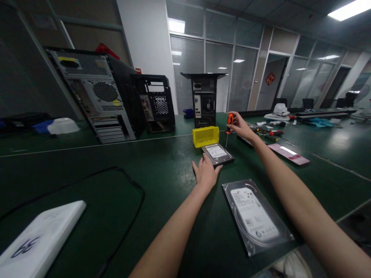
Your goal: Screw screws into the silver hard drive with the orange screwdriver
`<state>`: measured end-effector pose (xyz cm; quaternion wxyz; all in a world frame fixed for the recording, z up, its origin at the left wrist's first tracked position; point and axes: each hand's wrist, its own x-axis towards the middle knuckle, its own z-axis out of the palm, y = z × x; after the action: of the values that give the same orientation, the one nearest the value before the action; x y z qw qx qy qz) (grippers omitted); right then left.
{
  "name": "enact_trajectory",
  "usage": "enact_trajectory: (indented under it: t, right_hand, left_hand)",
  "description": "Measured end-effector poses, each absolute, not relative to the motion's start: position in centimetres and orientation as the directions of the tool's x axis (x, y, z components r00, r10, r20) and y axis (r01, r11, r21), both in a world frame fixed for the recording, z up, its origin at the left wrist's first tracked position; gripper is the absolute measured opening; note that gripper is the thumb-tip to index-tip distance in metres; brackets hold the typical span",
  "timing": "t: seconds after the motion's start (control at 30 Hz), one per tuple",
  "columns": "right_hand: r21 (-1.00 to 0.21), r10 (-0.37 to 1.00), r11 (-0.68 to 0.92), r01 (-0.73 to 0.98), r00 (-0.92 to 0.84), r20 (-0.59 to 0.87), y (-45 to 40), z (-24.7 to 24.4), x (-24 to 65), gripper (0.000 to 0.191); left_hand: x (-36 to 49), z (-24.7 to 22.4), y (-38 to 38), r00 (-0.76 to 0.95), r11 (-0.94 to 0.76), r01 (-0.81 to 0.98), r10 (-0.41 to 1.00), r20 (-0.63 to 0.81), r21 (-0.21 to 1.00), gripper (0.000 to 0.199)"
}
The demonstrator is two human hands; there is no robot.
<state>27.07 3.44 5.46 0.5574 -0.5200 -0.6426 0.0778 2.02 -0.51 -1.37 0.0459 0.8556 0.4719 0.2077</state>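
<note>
A hard drive [216,151] lies flat on the green bench, label up, against a yellow plastic box [205,137]. My left hand [205,173] rests at its near left edge, fingers spread and touching it, thumb by the near corner. In my right hand [241,126] is a screwdriver [230,119] with an orange and black handle, held upright by the fingertips. Its thin shaft points down to the drive's far right edge; whether the tip sits in a screw is too small to tell. Nearer me lies a second, larger-looking hard drive [253,214] with a white label.
Several computer cases stand at the back, including a large one [101,92] at left and one [205,100] behind the yellow box. A pink phone [290,153] and scattered tools [271,133] lie right. A black cable [127,175] and white box [43,239] are at left.
</note>
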Motion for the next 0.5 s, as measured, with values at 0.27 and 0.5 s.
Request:
enact_trajectory:
  t: [0.27,0.5]
  right_hand:
    - [-0.667,0.754,0.446,0.597,0.152,0.640,3.2,5.6,26.6,0.055]
    - [-0.731,0.813,0.454,0.510,0.100,0.574,2.6,6.7,26.4,0.051]
  left_hand:
    - [2.0,-1.3,-0.4,0.473,-0.554,0.786,0.825,0.310,0.274,0.076]
    - [2.0,-1.5,-0.3,0.472,-0.560,0.778,0.820,0.323,0.284,0.077]
